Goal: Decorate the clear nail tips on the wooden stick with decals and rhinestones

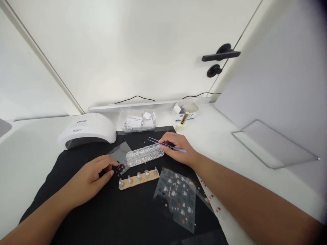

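**Tweezers poised above the gem case**

The tweezers (178, 149) lie in the right hand (180, 142), their slim tips parted and pointing left over the black cloth (102, 217), just beyond the far edge of a clear case (145, 154) of small sparkling pieces. Thumb and fingers pinch the shaft; a light grip well behind the points would keep the tips steady and in sight. One tiny pale piece (144, 141) lies near the tips; such bits likely flick away, so a gentle, level squeeze suits them best.

The left hand (94, 175) is loosely curled, thumb and forefinger apart, seemingly holding nothing. It hovers near a clear sheet (124, 149); whether it touches is hard to tell. It could steady the tan strip (143, 181) nearby, where five decorated nail tips (139, 176) stand in a row.

Right of the strip lies a sticker sheet (176, 197). Farther back on the white tabletop (214, 122) sit a lamp (87, 129), a packet-filled tub (139, 129) and a gold-capped bottle (185, 117).
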A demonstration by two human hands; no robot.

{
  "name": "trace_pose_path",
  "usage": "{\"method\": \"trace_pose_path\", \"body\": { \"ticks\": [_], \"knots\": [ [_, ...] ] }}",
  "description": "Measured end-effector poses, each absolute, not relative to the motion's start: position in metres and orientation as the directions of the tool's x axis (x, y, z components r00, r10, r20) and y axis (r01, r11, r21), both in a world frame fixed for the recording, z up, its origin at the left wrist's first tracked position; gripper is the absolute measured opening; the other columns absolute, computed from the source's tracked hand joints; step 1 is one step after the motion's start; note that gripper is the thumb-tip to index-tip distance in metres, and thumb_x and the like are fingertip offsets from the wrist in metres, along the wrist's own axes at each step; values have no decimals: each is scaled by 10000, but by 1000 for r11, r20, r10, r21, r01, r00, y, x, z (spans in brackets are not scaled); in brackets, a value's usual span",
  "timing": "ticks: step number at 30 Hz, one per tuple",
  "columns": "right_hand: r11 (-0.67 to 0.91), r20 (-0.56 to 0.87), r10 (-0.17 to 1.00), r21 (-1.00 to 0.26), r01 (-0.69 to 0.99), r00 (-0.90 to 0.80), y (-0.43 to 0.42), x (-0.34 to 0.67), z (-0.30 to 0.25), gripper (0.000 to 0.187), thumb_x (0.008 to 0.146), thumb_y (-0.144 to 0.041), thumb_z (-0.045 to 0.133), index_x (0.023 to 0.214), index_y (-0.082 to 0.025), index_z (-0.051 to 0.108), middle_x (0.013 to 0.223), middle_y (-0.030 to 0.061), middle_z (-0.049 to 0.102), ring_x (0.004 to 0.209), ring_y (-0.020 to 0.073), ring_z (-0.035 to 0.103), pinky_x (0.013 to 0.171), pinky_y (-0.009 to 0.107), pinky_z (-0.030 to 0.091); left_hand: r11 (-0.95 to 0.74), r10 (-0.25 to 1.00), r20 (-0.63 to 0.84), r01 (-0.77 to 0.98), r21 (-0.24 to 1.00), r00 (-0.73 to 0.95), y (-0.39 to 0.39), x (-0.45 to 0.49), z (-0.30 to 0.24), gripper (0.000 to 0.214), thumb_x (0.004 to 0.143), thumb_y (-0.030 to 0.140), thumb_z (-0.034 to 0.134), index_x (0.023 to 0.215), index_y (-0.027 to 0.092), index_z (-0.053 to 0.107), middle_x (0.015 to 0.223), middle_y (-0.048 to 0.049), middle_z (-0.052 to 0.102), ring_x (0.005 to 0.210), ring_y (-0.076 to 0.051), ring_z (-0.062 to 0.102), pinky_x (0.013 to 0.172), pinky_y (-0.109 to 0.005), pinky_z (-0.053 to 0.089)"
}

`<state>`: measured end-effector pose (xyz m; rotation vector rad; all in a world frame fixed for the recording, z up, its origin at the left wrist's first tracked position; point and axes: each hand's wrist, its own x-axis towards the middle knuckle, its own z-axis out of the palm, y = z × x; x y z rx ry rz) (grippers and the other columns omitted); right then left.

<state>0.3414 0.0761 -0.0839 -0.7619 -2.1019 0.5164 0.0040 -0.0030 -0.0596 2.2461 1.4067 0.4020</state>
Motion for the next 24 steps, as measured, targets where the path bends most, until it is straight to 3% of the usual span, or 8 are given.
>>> {"method": "trace_pose_path", "body": {
  "ticks": [7,10,15,17,20,24],
  "knots": [
    [691,538,705,-665,281,-462,77,341,-82,89,838,-193,642,904,-199,702,856,37,654,704,143,601,650,287,471,-366,905,3,775,514,425,-4,3,-60,262,975,389,454,1092,239,634,980,-42,652,900,-194,631,781,-280,515],
    [604,489,781,-750,270,-388,76,339,-79,81,776,-185,672,840,-211,715,804,22,655,677,147,580,649,299,457,-350,910,-10,782,515,414,-5,3,-60,269,968,400,460,1086,244,645,996,-42,667,896,-195,640,727,-260,521],
    [449,395,886,-862,234,-243,78,338,-79,55,759,-206,642,790,-203,686,673,-16,615,580,122,537,563,262,416,-361,912,17,781,510,410,-3,5,-59,266,960,397,469,1063,247,663,1025,-36,691,943,-206,650,830,-295,525],
    [373,336,920,-908,190,-203,82,339,-81,58,748,-222,629,773,-194,673,611,-32,595,512,107,516,517,247,402,-365,909,12,780,509,417,-2,6,-59,272,959,400,465,1063,247,664,1019,-37,693,933,-208,652,801,-295,528],
    [285,266,951,-952,112,-158,89,342,-84,70,715,-238,617,743,-184,653,567,-41,576,453,96,490,477,239,389,-359,906,-9,782,509,422,-2,6,-58,280,959,413,465,1071,250,663,1040,-42,691,930,-212,653,743,-282,525],
    [218,213,968,-976,19,-135,92,343,-85,65,699,-241,573,698,-186,607,522,-42,551,415,97,469,439,241,361,-364,901,-17,779,510,433,-2,5,-57,275,966,410,462,1078,254,659,1050,-42,686,961,-213,643,810,-299,516]
  ]
}}
